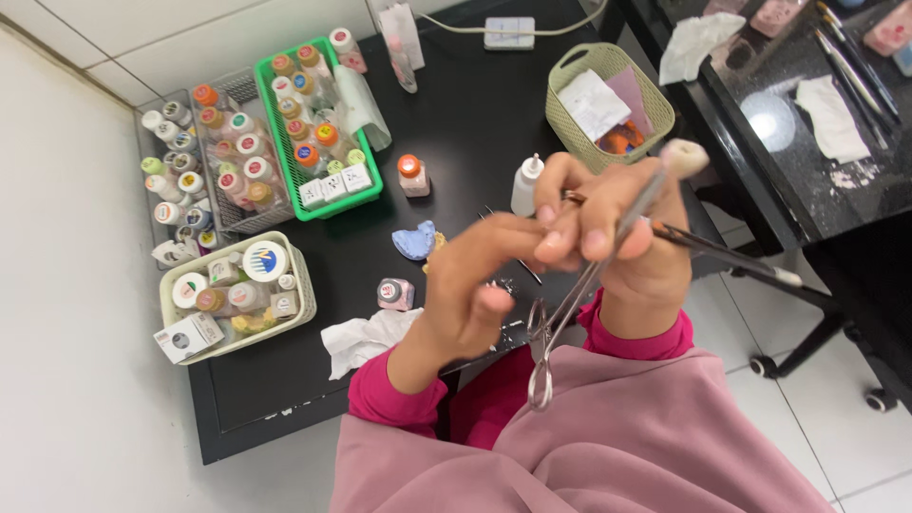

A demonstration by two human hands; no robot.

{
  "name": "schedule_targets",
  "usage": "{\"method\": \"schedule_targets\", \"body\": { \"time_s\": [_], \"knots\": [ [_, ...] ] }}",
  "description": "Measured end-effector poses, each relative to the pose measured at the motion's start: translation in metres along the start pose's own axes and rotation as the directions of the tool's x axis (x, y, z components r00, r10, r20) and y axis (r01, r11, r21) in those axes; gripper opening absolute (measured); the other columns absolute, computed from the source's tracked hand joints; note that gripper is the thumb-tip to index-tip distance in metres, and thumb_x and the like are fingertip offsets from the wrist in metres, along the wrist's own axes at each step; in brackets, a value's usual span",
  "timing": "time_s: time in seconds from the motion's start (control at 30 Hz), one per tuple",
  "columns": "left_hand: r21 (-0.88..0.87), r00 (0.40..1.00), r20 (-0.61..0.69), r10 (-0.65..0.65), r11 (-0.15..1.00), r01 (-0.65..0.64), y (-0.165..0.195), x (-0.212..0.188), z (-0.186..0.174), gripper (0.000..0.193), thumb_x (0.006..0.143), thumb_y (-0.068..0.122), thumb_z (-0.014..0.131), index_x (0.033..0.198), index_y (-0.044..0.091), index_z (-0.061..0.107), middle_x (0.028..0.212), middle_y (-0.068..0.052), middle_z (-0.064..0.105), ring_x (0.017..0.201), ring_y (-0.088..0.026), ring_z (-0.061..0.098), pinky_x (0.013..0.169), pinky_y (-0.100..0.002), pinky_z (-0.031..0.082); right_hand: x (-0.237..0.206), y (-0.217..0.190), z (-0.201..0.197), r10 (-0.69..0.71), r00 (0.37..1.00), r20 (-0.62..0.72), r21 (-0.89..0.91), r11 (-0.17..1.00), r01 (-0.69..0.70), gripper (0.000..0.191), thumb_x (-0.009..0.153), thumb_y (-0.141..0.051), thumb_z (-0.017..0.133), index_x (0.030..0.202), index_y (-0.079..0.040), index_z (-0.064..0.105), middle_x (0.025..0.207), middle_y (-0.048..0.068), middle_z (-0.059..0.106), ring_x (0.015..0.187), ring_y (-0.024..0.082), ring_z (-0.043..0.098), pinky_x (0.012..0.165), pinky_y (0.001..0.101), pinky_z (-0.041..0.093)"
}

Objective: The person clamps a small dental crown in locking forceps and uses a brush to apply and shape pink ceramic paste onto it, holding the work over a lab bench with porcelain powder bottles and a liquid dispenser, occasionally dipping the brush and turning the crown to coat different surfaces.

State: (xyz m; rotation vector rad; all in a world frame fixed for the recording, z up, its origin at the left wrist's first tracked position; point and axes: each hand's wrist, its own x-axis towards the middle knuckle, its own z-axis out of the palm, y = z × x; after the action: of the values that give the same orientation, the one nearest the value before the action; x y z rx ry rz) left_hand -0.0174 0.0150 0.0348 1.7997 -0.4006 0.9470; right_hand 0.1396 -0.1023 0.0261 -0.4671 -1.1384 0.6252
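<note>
My right hand (632, 242) is closed around a thin dark brush (722, 253) whose handle sticks out to the right. Metal locking forceps (570, 299) run slantwise across the same fingers. The forceps' jaws clamp a small whitish tooth-shaped piece (684, 157) at the upper right, and their ring handles hang over my pink sleeve. My left hand (465, 290) is just to the left with fingers spread. Its forefinger reaches to my right fingertips and it grips nothing that I can see.
A black table (475, 123) holds a green basket of small bottles (318, 119), a wire basket of jars (204, 161), a cream basket (233, 294), a light green basket (608, 95), a white dropper bottle (525, 185), a blue mould (415, 240) and crumpled tissue (366, 337). A second black counter (807, 104) stands right.
</note>
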Motion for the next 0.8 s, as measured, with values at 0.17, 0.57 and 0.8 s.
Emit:
{"method": "schedule_targets", "body": {
  "time_s": [0.17, 0.57, 0.8],
  "knots": [
    [-0.18, 0.97, 0.116, -0.214, 0.956, 0.233, 0.019, -0.005, 0.0, 0.037, 0.117, 0.033, 0.053, 0.124, -0.003, 0.056, 0.096, -0.008, 0.071, 0.083, -0.017, 0.072, 0.081, -0.028, 0.058, 0.015, 0.016, 0.013, 0.136, 0.991, -0.016, 0.191, 0.973, -0.131, 0.032, 0.103, -0.035, 0.075, 0.088, -0.007, 0.072, 0.092, 0.018, 0.079, 0.079, 0.009, 0.067, 0.083, 0.0252, 0.039],
    [-0.299, 0.854, 0.269, -0.445, 0.805, 0.513, 0.035, -0.013, -0.005, 0.018, 0.115, 0.016, 0.052, 0.113, -0.002, 0.052, 0.092, -0.006, 0.072, 0.068, -0.01, 0.069, 0.063, -0.021, 0.055, 0.022, 0.027, 0.021, -0.018, 0.999, -0.033, 0.086, 0.996, 0.021, 0.027, 0.101, -0.029, 0.076, 0.086, -0.006, 0.073, 0.078, 0.005, 0.075, 0.075, 0.018, 0.073, 0.08, 0.0314, 0.044],
    [-0.044, 0.901, 0.109, -0.419, 0.904, 0.426, 0.04, -0.016, 0.0, 0.015, 0.11, 0.012, 0.062, 0.108, -0.003, 0.061, 0.087, -0.008, 0.074, 0.069, -0.015, 0.07, 0.064, -0.026, 0.054, 0.022, 0.021, 0.015, -0.063, 0.998, 0.0, -0.101, 0.993, 0.062, 0.031, 0.101, -0.029, 0.071, 0.083, -0.005, 0.072, 0.078, 0.008, 0.076, 0.069, 0.02, 0.074, 0.076, 0.0323, 0.046]
  ]
}}
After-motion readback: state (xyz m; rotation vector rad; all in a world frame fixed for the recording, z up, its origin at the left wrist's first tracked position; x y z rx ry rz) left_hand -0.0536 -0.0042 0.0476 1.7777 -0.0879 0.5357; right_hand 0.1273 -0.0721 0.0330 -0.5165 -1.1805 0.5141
